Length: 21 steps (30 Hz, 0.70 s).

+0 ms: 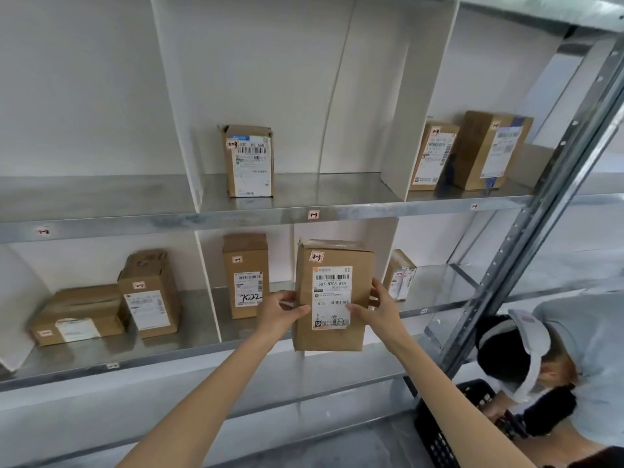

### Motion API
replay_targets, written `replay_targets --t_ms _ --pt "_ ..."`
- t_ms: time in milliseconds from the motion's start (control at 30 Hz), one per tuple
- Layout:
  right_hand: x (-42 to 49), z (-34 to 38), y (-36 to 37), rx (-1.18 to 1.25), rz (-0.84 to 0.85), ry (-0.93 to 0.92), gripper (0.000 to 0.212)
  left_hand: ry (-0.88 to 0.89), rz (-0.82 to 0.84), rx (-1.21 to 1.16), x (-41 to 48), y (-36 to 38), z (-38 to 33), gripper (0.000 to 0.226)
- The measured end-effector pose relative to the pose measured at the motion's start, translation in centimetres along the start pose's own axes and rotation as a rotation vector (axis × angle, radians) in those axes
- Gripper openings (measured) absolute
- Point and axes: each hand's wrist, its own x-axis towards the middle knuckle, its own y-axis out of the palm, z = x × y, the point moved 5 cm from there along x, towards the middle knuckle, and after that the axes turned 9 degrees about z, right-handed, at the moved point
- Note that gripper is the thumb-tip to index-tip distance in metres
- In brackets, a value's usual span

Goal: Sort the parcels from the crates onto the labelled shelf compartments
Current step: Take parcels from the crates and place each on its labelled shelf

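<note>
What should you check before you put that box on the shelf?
1. Grip: the left hand and right hand both hold the held box by its sides: ok.
2. Its tag reads 2-3: ok.
3. Compartment match: the standing box in the compartment behind is also tagged 2-3: ok.
4. That compartment's own shelf-edge label is hidden behind the held box: cannot tell.
5. Free room beside the standing box is mostly hidden: cannot tell.
6. The other person is bent low on the right, away from the held box: ok.
</note>
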Motion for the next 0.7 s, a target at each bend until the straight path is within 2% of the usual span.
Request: replay_targets --t_ms 333,533,700 --pt "7.0 -2.1 -0.5 0.074 0.038 0.046 0.072 -0.035 -0.092 -0.011 5.6 2.3 0.0 0.035" --pt "11.2 -5.4 -0.8 0.073 0.131 0.109 0.057 -0.091 -0.06 0.011 9.4 5.2 1.5 0.029" --pt "13.7 -8.3 -0.8 0.038 0.224 0.169 0.062 -0.14 -0.031 0.053 12.5 6.7 3.5 0.028"
